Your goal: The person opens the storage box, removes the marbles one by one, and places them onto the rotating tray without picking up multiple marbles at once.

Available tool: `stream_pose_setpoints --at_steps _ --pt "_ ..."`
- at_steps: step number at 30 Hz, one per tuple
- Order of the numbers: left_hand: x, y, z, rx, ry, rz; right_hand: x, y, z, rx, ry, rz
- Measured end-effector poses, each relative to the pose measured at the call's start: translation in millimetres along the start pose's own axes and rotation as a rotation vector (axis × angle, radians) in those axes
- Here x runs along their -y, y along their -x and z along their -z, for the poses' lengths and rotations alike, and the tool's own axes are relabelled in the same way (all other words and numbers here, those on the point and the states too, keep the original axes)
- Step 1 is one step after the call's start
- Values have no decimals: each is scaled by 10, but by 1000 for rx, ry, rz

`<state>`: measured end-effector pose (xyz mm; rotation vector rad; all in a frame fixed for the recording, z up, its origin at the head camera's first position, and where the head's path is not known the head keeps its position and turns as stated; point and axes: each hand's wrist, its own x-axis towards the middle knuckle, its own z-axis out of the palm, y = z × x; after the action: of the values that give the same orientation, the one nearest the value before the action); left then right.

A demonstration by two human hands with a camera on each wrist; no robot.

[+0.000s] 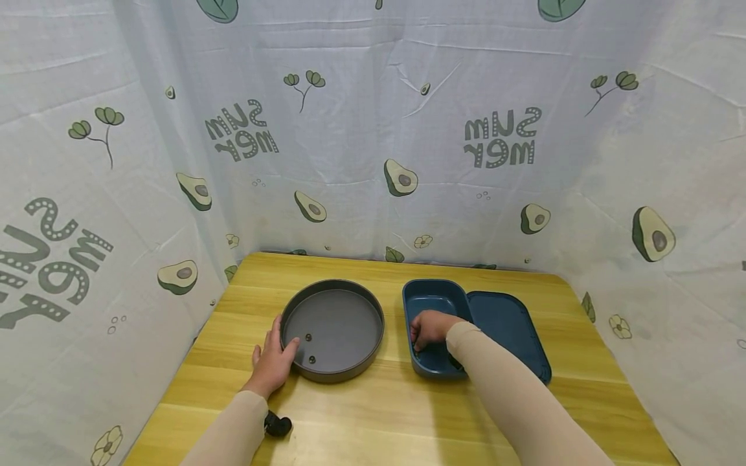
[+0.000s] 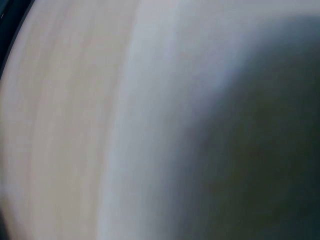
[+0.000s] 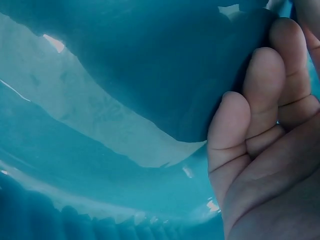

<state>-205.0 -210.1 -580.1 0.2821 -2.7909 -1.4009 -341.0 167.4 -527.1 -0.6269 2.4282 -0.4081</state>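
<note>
Wood-look worktop [image 1: 350, 421] under pan [image 1: 338, 323]. L hand [image 1: 271, 364] at pan's near-L rim, fingers extended. 2 small beads [image 1: 312, 360] inside pan, near-L; prob. light, hard, slippery, so pinch sides. Pan looks stiff; hold @ rim. R of pan: R hand [image 1: 432, 328] in blue box [image 1: 431, 303], fingers curled, can't tell if gripping anything. Farther R: lid [image 1: 507, 323]. Behind pan: printed curtain [image 1: 350, 129].

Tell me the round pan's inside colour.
Grey; the round pan shows best in the head view.
</note>
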Motion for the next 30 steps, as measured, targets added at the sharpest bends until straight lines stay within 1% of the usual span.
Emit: stream_pose_setpoints --at_steps 5,10,16,22,30 --pt "-15 10 33 28 -15 25 -4 1 -24 -2 -14 -5" --pt "-26 27 46 37 -19 27 -24 2 -32 -2 -32 -13" --pt "-17 22 40 41 -16 27 -66 -27 -44 5 -62 -16" --pt "2 3 20 32 -10 26 -71 -10 -46 13 -71 -12" --pt "-32 22 44 37 -20 31 -49 16 -21 21 -82 -10"
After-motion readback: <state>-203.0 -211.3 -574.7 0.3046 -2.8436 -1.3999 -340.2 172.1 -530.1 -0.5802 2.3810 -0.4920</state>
